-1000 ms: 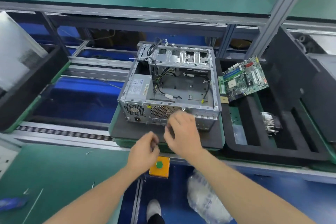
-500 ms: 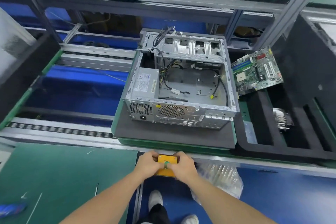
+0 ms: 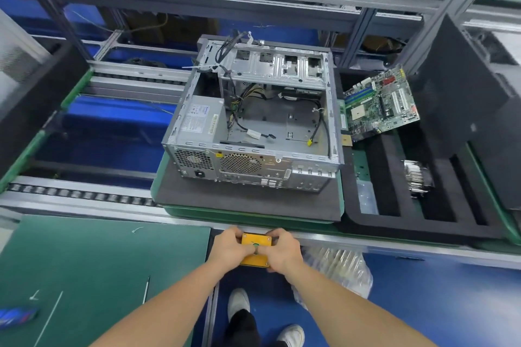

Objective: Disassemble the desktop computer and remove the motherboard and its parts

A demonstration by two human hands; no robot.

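Observation:
The open grey computer case [image 3: 253, 127] lies on a black foam pad [image 3: 242, 203]; its board bay holds only loose cables and the power supply [image 3: 198, 120]. The green motherboard [image 3: 380, 104] leans in the black foam tray [image 3: 423, 222] to the right, with a heatsink [image 3: 417, 179] lower in that tray. At the bench's front edge, my left hand [image 3: 229, 248] and my right hand [image 3: 283, 251] grip the two sides of a yellow button box [image 3: 256, 239], thumbs meeting on its green button.
A conveyor rail [image 3: 79, 194] runs left of the case. A green mat [image 3: 84, 270] covers the near-left bench. A clear plastic bag [image 3: 338, 267] hangs below the bench edge. Black foam trays stand at far left and far right. My shoes show below.
Both hands dropped from in front of the case's rear panel to the yellow button box and now hold it. The view tilted down and closer.

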